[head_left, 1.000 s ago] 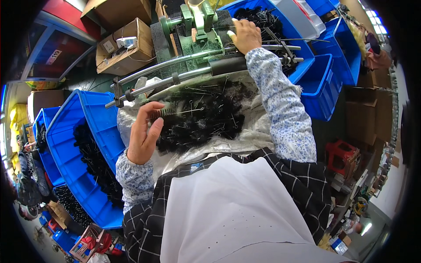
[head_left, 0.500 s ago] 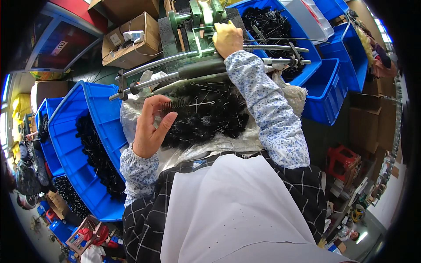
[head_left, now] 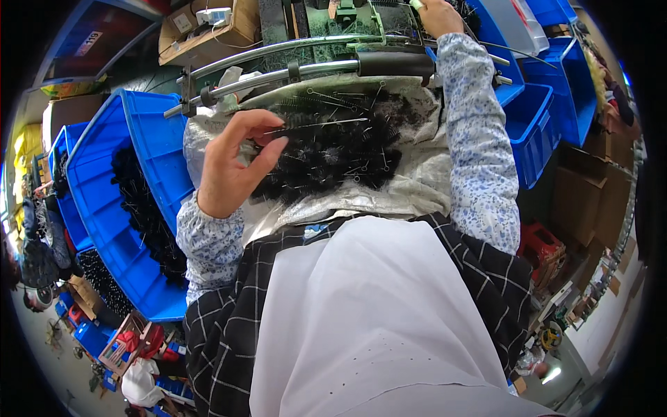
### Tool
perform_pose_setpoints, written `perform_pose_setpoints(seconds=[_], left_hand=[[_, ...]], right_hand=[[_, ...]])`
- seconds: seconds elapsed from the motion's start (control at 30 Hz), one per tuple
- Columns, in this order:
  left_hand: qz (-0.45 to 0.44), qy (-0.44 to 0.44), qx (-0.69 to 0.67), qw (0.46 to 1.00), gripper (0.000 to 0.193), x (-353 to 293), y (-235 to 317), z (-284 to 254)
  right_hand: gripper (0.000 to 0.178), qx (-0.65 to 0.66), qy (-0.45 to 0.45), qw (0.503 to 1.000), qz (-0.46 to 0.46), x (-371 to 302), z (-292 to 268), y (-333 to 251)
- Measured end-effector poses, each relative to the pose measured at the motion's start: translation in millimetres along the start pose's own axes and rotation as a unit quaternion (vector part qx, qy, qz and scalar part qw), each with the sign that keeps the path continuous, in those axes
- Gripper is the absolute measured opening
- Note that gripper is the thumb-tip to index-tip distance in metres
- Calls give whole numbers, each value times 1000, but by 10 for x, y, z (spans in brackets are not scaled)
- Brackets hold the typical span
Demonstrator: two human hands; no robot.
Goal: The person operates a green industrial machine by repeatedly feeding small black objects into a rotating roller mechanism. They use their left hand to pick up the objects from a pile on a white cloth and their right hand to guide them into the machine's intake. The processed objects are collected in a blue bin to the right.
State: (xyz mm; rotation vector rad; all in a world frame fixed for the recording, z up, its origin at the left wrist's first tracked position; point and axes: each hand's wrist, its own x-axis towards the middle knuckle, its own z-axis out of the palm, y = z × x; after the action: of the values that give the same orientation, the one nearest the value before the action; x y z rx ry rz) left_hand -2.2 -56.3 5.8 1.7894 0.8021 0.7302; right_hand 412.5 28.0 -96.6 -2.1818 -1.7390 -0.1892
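Note:
My left hand (head_left: 233, 163) is raised over a dark heap of wire brushes (head_left: 326, 156) lying on a pale cloth sack (head_left: 417, 163). Between its thumb and forefinger sits a thin twisted-wire brush (head_left: 323, 125), its bare wire pointing right and its bristle end partly hidden by the fingers. At the top edge, my right hand (head_left: 442, 17) is curled beside the green machine (head_left: 340, 10). A small pale piece shows at its fingertips; what it grips is too cut off to name.
Two metal rails (head_left: 264, 82) with a black sleeve (head_left: 396, 64) cross in front of the machine. A blue bin (head_left: 104, 201) with black brushes stands at left. More blue bins (head_left: 535, 135) are at right, and a cardboard box (head_left: 240, 31) at far left.
My right hand has moved right from the machine's middle, the arm straighter. My left hand keeps the brush, its wire now tilted slightly upward. The view has shifted, putting the machine higher.

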Motion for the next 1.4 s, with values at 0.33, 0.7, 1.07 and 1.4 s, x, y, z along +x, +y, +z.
perform_pose_setpoints(seconds=[0.33,0.7,1.07,1.4], left_hand=[[6,14,-13,1000,23,157,24,351],[5,-112,91,990,51,87,-57,446],[44,-227,208,950,28,-21,-226,608],[-28,-131,63,989,28,11,107,310]], right_hand=[[30,64,38,995,-72,-483,-884,-393],[20,24,21,997,-71,-597,-585,-1009],[19,-105,-2,993,-47,-204,-25,-713],[27,-114,4,990,-82,-139,48,-584]])
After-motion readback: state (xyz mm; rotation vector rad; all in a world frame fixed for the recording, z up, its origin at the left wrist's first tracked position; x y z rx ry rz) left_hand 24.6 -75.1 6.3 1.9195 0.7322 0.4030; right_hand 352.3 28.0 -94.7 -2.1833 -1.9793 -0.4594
